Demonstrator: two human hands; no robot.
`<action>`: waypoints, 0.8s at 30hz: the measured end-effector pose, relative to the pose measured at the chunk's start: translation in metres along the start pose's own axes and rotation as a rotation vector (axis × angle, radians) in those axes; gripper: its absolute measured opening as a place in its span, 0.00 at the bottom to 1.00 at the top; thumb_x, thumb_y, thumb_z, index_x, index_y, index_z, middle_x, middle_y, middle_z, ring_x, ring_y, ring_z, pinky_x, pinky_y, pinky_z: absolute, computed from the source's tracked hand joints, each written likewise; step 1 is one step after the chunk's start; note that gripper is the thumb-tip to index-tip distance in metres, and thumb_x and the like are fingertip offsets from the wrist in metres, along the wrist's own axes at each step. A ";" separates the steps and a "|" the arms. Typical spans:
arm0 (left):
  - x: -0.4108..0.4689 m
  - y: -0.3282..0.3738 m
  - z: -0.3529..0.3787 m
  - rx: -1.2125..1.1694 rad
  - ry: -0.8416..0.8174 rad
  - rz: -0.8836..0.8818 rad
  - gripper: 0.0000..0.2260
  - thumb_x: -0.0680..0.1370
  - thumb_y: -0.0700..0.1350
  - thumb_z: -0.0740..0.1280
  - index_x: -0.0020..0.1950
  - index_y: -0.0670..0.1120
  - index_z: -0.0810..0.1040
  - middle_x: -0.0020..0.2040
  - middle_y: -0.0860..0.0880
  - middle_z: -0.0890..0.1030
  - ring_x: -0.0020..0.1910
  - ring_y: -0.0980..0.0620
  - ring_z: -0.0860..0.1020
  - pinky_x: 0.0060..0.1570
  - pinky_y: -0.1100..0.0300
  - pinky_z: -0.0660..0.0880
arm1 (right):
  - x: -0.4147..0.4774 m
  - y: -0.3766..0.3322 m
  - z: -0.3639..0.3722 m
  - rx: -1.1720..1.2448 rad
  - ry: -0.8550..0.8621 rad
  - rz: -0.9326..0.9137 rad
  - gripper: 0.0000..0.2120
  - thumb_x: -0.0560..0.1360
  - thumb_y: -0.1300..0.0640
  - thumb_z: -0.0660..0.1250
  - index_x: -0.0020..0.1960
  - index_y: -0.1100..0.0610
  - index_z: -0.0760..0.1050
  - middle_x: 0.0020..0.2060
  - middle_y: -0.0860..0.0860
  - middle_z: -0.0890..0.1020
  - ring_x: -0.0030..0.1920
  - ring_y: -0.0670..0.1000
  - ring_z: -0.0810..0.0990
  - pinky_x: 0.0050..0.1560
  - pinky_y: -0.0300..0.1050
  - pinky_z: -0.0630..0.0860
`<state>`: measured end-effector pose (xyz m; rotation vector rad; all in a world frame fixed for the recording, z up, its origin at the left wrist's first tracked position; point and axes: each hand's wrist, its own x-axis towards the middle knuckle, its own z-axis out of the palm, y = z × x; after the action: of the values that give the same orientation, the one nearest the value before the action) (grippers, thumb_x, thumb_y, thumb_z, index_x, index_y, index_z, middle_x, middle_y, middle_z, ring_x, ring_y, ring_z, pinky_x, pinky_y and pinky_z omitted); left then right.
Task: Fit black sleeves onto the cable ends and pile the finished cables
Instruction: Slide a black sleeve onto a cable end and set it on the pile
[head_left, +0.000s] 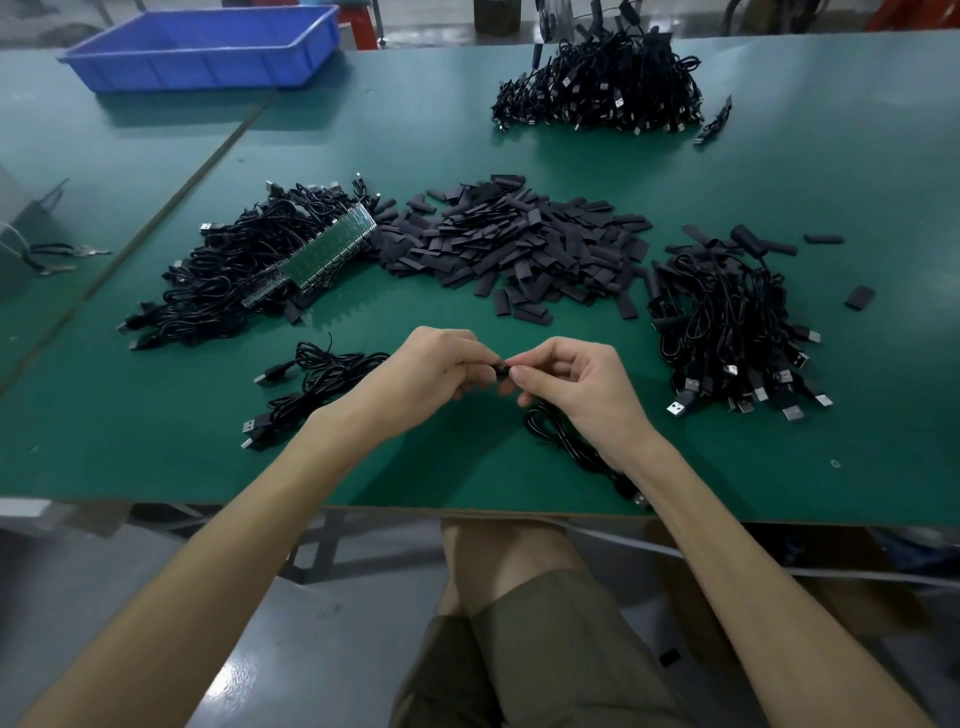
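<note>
Sleeve (503, 370) small, black, pinched between left hand (434, 370), right hand (574, 387).

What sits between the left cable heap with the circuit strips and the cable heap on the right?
In the head view, the pile of loose black sleeves fills that stretch, between the left cable heap and the right cable heap.

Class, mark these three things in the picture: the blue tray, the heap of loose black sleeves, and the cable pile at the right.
blue tray (197, 70), head view, on its front wall.
heap of black sleeves (514, 244), head view, middle of the heap.
right cable pile (727, 322), head view, its tangled middle.
</note>
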<state>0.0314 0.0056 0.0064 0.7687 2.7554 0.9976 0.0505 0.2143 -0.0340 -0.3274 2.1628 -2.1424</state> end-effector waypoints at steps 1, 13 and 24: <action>-0.001 0.001 0.000 0.000 -0.006 -0.003 0.12 0.79 0.29 0.64 0.54 0.40 0.85 0.42 0.56 0.79 0.35 0.61 0.76 0.41 0.57 0.77 | 0.000 0.000 0.000 -0.002 -0.005 0.001 0.04 0.76 0.67 0.74 0.49 0.61 0.84 0.41 0.55 0.88 0.36 0.49 0.84 0.43 0.39 0.81; -0.008 0.001 0.003 -0.056 0.028 0.000 0.08 0.80 0.34 0.68 0.52 0.40 0.86 0.43 0.47 0.82 0.36 0.56 0.78 0.42 0.56 0.78 | -0.001 0.001 0.000 -0.021 -0.060 0.003 0.03 0.75 0.69 0.74 0.49 0.64 0.84 0.39 0.55 0.88 0.35 0.47 0.84 0.41 0.38 0.81; -0.012 -0.002 0.008 -0.065 0.106 0.061 0.07 0.80 0.35 0.69 0.53 0.40 0.86 0.41 0.49 0.83 0.35 0.54 0.80 0.40 0.61 0.79 | 0.001 0.003 0.000 0.009 -0.033 0.015 0.02 0.78 0.63 0.73 0.50 0.61 0.82 0.40 0.57 0.88 0.34 0.50 0.82 0.43 0.39 0.80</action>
<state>0.0432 0.0027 -0.0021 0.8181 2.7868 1.1658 0.0489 0.2138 -0.0366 -0.3418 2.1306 -2.1224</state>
